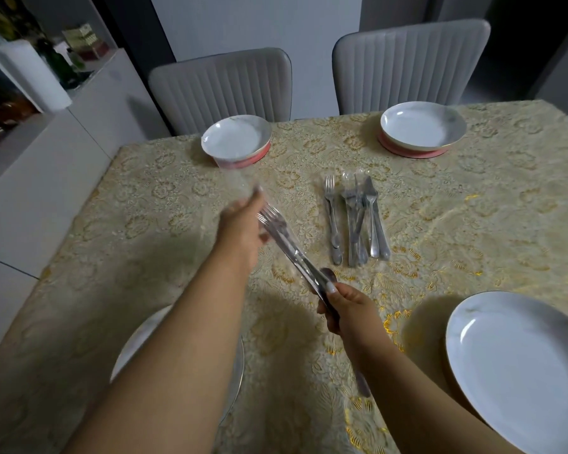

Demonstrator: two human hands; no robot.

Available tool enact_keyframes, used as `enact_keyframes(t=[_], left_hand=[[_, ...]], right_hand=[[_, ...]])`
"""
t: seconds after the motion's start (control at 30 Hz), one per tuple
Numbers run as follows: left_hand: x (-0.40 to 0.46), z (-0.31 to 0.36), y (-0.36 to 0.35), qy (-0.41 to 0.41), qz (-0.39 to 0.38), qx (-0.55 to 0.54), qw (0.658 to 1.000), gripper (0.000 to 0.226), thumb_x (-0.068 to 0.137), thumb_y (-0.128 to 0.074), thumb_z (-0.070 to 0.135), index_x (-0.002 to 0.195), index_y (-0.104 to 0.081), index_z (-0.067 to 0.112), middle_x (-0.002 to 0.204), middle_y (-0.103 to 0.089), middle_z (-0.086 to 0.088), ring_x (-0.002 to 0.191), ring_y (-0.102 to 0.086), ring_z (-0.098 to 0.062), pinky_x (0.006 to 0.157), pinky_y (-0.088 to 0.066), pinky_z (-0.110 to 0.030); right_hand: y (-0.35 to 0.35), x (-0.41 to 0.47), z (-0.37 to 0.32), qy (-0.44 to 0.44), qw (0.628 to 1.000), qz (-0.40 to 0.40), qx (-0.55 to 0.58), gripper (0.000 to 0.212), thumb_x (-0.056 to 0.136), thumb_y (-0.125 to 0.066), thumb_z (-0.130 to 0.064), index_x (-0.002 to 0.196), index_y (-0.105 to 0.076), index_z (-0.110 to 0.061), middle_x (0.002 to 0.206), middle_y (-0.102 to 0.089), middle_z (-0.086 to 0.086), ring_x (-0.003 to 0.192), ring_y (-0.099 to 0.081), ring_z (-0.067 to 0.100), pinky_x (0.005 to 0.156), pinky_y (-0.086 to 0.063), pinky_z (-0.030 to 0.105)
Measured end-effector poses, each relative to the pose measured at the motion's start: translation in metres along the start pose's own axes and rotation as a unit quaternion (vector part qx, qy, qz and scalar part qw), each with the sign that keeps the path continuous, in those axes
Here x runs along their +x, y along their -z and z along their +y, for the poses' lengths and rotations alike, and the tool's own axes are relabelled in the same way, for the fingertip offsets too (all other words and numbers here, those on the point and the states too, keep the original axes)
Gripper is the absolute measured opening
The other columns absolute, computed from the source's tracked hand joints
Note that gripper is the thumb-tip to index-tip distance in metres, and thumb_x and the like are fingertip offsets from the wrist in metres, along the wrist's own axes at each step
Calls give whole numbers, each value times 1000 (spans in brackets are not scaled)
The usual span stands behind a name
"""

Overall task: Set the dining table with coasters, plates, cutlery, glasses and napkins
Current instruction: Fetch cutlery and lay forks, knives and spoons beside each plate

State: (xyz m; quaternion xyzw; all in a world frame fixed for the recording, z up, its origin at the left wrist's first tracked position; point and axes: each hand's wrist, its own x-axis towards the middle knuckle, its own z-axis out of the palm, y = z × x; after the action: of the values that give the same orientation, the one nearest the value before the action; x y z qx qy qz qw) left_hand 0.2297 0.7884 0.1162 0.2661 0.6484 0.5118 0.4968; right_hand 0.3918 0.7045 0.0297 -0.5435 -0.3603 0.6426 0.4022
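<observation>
Steel forks [277, 232], seemingly in a clear sleeve, hang above the tablecloth [473, 204]; our right hand [345, 309] grips the handle ends, while our left hand [243, 224] pinches blurred clear plastic. Stiff, light and slick, they seem best held by the handles. More cutlery [358, 221] lies mid-table, between four plates [422, 126].

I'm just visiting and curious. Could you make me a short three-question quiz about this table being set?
1. True or false: both far plates sit on pink coasters.
2. Which hand grips the cutlery handles: A left, B right?
3. Fill in: the spare cutlery lies on the ____.

Key: 1 true. 2 B, the right hand grips them; the left hand is by the fork tines. 3 tablecloth.
</observation>
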Motion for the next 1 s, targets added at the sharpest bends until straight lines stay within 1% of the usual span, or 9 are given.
enact_keyframes(t=[0.07,0.17,0.27,0.43,0.53,0.63,0.77,0.87,1.0], left_hand=[[-9,-21,-10,25,-2,93,995,35,95,-52,42,101,-63,10,89,-67,-5,79,-66,-20,74,-57,-32],[-2,-37,-14,14,50,174,983,33,99,-45,45,98,-63,18,80,-60,2,58,-47,-12,53,-41,-23],[15,-33,-12,39,81,123,988,35,99,-45,42,104,-67,15,65,-53,1,46,-34,-10,43,-29,-22],[59,-8,-10,33,142,35,989,36,101,-42,40,94,-67,15,97,-71,-2,43,-39,-5,38,-29,-19],[87,2,-5,24,153,45,987,33,102,-43,33,98,-67,11,84,-66,-5,34,-43,-5,35,-30,-18],[102,-3,-9,39,97,136,985,35,102,-42,21,121,-58,-2,62,-52,-3,43,-45,-12,42,-37,-22],[81,-18,-31,111,48,219,968,42,101,-40,41,118,-54,5,75,-60,-9,59,-52,-15,67,-52,-31],[41,-35,-36,102,-8,255,961,49,100,-34,48,108,-58,5,82,-65,-9,59,-51,-14,56,-45,-27],[-12,-67,-35,125,-122,130,976,33,97,-53,38,97,-61,6,79,-62,-6,48,-44,-7,43,-35,-20]], right_hand=[[-1,2,-1,3,1000,18,-5,38,100,-44,-21,71,-62,-3,59,-47,10,45,-31,10,46,-25,24],[2,5,2,9,998,51,-47,38,99,-45,-23,68,-61,-7,47,-49,-7,42,-34,6,47,-27,24],[6,7,7,23,994,66,-80,40,98,-47,-26,62,-57,-11,42,-43,-12,45,-35,8,51,-28,26],[19,7,12,14,990,115,-84,39,98,-47,-20,59,-50,-14,49,-42,-8,48,-34,10,51,-28,27],[32,10,20,9,982,182,-53,36,98,-46,-21,65,-53,-6,55,-41,-1,54,-33,15,54,-26,31],[38,17,22,10,971,236,-36,30,96,-46,-16,81,-59,6,60,-44,3,59,-36,19,57,-27,33],[33,18,21,23,970,242,-33,32,97,-46,-20,80,-59,5,59,-45,2,58,-37,18,58,-29,34],[20,14,18,21,972,232,-19,35,98,-46,-21,72,-56,0,58,-44,1,54,-36,15,54,-28,32],[-8,-1,14,25,979,200,0,37,99,-45,-20,63,-48,-12,56,-41,-1,51,-34,12,50,-28,27]])
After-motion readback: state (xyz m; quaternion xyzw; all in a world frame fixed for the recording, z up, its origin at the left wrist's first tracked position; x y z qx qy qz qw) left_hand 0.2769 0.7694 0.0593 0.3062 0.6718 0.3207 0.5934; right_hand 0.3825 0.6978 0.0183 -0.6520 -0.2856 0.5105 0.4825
